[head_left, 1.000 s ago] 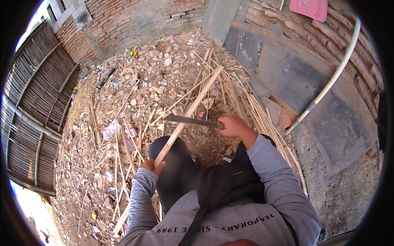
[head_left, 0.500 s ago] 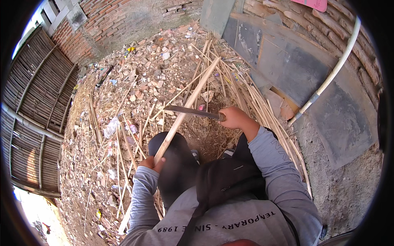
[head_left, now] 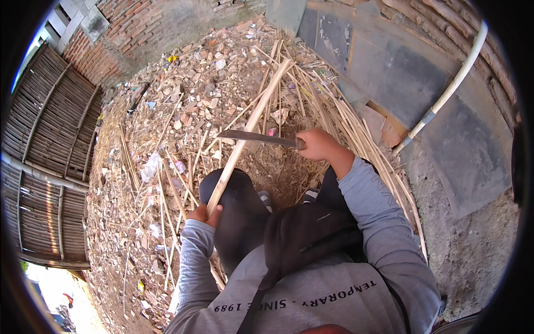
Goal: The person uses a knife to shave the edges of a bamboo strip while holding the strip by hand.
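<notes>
A long pale wooden strip [head_left: 253,119] slants from beside my left knee up to the far middle. My left hand [head_left: 204,215] is closed round its near part, and the strip's tail shows again below my left forearm. With my right hand [head_left: 319,146] I grip the handle of a machete [head_left: 261,137]. Its dark blade points left and lies across the strip, about midway along. Whether the edge touches the wood or sits just above it, I cannot tell.
Thin bamboo sticks [head_left: 356,133] lie heaped to the right, more [head_left: 167,222] on the left. Stone rubble and litter [head_left: 211,83] cover the ground. Dark panels [head_left: 389,83] lean on the brick wall, with a pale pole [head_left: 453,92] before them. A bamboo screen [head_left: 44,128] stands at left.
The view has shifted slightly. My left hand still holds the strip, and the machete stays across it, its tip reaching slightly farther left past the wood.
</notes>
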`<state>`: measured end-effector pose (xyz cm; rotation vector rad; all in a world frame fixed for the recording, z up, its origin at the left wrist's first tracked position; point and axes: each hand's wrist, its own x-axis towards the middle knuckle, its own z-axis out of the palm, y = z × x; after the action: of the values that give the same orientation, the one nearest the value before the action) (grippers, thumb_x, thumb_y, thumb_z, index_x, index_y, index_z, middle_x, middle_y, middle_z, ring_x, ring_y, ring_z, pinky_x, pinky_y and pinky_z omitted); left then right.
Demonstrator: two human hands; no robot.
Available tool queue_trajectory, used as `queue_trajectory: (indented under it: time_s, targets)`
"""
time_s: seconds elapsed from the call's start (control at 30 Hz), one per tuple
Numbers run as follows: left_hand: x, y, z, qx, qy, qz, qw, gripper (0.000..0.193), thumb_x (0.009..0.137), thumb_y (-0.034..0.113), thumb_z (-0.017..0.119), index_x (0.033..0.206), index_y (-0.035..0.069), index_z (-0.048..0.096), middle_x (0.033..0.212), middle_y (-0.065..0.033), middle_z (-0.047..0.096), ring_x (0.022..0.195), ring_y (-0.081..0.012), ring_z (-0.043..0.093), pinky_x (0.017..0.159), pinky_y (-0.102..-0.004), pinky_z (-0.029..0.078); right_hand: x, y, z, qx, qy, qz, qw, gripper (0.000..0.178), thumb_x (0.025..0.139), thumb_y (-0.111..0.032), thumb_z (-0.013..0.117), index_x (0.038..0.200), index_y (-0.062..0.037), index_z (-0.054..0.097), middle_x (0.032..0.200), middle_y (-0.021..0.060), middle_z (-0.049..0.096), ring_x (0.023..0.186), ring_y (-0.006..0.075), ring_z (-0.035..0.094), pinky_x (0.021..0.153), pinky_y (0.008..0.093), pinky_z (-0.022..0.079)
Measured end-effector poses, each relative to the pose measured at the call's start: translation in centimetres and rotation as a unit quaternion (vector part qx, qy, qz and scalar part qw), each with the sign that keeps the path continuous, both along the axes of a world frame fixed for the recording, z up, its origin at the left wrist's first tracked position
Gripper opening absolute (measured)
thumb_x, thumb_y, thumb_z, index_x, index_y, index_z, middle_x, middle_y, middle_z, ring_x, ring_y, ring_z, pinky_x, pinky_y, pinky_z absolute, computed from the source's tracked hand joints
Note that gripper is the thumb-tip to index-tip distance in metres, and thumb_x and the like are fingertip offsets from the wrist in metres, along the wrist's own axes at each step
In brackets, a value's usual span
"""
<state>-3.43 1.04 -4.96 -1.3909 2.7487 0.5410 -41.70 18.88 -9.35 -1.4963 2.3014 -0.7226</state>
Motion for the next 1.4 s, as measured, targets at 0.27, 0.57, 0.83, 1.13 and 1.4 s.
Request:
queue_trajectory:
  time_s: [0.27,0.57,0.83,1.13,1.4]
  targets:
    - [0.0,-0.5,-0.9,-0.022,0.019,-0.023,0.999,0.059,0.086,0.057,0.064,0.086,-0.002,0.066,0.072,-0.0235,0.065,0.071,-0.0414,0.066,0.064,-0.0458,0.051,-0.2,0.3,0.5,-0.026,-0.003,-0.059,0.998,0.030,0.076,-0.029,0.073,0.094,-0.0068,0.067,0.081,0.0177,0.066,0.080,0.0376,0.065,0.070,0.0474,0.050]
    - [-0.2,0.6,0.6,0.029,0.072,-0.006,0.997,0.055,0.088,0.052,0.065,0.087,-0.003,0.066,0.069,-0.0202,0.064,0.063,-0.0335,0.064,0.061,-0.0418,0.049,0.2,0.4,1.0,-0.014,0.031,-0.031,0.999,0.030,0.076,-0.029,0.073,0.097,-0.0079,0.067,0.079,0.0189,0.065,0.079,0.0382,0.064,0.070,0.0467,0.050]
    - [-0.2,0.3,0.2,0.020,0.051,-0.008,0.998,0.055,0.088,0.051,0.066,0.088,-0.003,0.067,0.069,-0.0198,0.064,0.064,-0.0310,0.064,0.061,-0.0407,0.049,-0.5,0.3,0.4,-0.031,-0.030,-0.094,0.995,0.031,0.075,-0.029,0.073,0.091,-0.0044,0.065,0.081,0.0178,0.066,0.082,0.0383,0.065,0.071,0.0468,0.051]
    - [0.2,0.3,0.1,0.036,0.066,0.001,0.997,0.054,0.088,0.052,0.065,0.090,-0.002,0.067,0.071,-0.0214,0.065,0.066,-0.0339,0.064,0.063,-0.0413,0.048,0.4,0.1,1.0,-0.005,0.017,-0.010,1.000,0.025,0.074,-0.027,0.073,0.089,-0.0086,0.065,0.078,0.0179,0.065,0.079,0.0385,0.064,0.068,0.0484,0.049]
    - [-0.1,0.7,0.9,0.060,0.082,-0.002,0.995,0.056,0.089,0.053,0.063,0.092,-0.002,0.068,0.072,-0.0201,0.066,0.067,-0.0324,0.065,0.064,-0.0410,0.048,-0.2,0.3,0.8,-0.005,-0.012,-0.077,0.997,0.030,0.075,-0.030,0.074,0.091,-0.0067,0.065,0.082,0.0160,0.067,0.082,0.0375,0.065,0.071,0.0466,0.050]
